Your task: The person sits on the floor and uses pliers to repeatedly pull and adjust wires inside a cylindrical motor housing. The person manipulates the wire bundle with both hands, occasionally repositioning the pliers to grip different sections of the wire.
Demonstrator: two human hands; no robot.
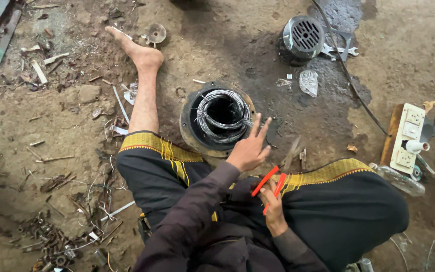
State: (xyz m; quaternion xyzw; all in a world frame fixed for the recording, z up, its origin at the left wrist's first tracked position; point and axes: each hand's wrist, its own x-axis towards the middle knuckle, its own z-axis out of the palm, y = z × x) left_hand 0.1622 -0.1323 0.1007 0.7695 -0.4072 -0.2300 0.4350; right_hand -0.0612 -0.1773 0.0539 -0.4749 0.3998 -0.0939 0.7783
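From the head view, the person sits on a dirt floor [36,131] with one bare leg stretched out to the upper left and the other knee bent off to the right under dark cloth with a yellow border.

The left hand [250,148] hovers released, fingers spread and raised, just at the near right rim of the motor stator housing [191,126]. This round dark shell lies flat on the floor between the legs, with loops of bare winding wire [222,118] coiled in its bore. The hand's fingertips overlap the housing's edge in the picture; whether they touch it cannot be told.

The right hand [274,209] sits low over the lap, its grip clenched around the red-handled pliers [270,185], whose two handles point up and left toward the left hand. The jaws of the tool are blurred and hard to make out.

Open room: the floor beyond the housing, toward the top middle, is mostly bare dark stained earth. To the upper right lie a black fan cover [300,39] and a pair of spanners [339,50], with a black cable [351,83] running diagonally down past them. At the right edge a white switch board [409,138] lies on a wooden piece, well apart from both hands. The left side is crowded with wire offcuts, sticks and a heap of rusty bolts [46,239] near the bottom left corner.
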